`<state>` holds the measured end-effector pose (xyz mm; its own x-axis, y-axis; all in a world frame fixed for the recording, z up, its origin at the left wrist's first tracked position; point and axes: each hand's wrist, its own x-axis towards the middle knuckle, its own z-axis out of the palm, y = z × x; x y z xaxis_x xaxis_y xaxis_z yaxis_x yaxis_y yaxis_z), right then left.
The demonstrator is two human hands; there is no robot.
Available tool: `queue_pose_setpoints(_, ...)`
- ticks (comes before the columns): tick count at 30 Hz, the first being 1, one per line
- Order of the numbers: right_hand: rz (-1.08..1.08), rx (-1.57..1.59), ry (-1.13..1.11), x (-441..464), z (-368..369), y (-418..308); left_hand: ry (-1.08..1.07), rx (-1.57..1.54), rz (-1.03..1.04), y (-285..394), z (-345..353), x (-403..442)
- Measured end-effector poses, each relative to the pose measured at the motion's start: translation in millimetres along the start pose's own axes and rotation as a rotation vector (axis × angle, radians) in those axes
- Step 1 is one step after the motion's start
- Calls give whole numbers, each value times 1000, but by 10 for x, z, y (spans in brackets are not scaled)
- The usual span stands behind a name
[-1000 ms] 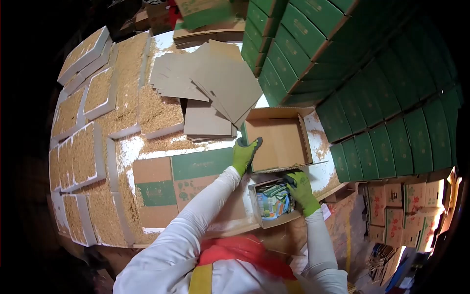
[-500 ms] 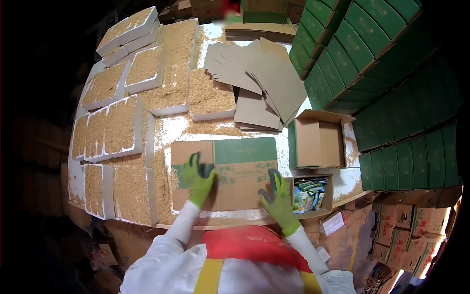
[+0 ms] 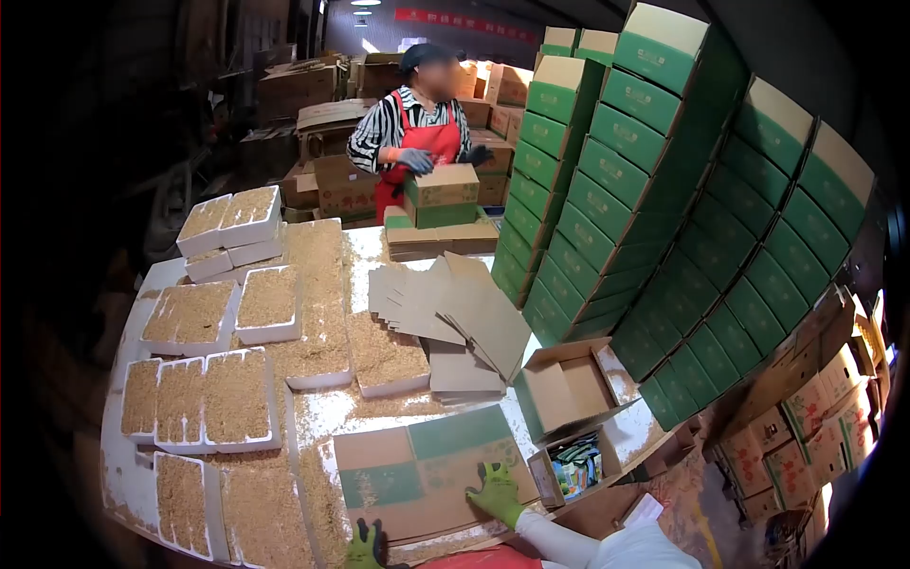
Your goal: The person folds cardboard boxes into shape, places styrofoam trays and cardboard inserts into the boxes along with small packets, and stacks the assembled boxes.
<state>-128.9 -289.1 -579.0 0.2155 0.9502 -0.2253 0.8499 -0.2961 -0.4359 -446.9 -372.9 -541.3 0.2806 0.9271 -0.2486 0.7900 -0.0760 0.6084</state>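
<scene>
Flat green-and-brown cardboard sheet (image 3: 431, 482) along the white counter's (image 3: 128, 446) near edge, right green-gloved hand (image 3: 496, 494) atop, left green-gloved hand (image 3: 364, 548) at its corner, fingers open.

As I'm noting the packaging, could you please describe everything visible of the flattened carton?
The flattened carton looks like brown cardboard with green panels and faint green print. It lies flat near the close edge of the table, left of a small open box of packets, with some tan shavings on its left part. The right hand rests on its near right part; whether the left hand touches its near left corner, I cannot tell.
</scene>
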Motion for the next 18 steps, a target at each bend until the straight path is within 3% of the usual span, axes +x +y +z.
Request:
queue_pose_setpoints(1, -43, -95, 30, -18, -60, -92, -5, -145, -2, -114, 207, 21)
queue_pose_setpoints(3, -123, -284, 86, -76, -170, -134, 128, -15, -105, -190, 374, 108)
queue_pose_setpoints(7, 91, -315, 254, 147, 162, 426, 310, -90, -277, -50, 342, 253)
queue_pose_setpoints(8, 28, -399, 336, 212, 246, 507, 300, 32, -274, -50, 319, 273)
queue_pose_setpoints(11, 240, -158, 111, 179, -147, 196, 385, 159, -314, 123, 98, 303)
queue_pose_setpoints(14, 162, -252, 297, 27, 124, 204, 326, 537, -198, -404, 423, 454)
queue_pose_setpoints(18, 126, -237, 425, 18, 446, 301, 375, 557, -38, -33, -6, 486)
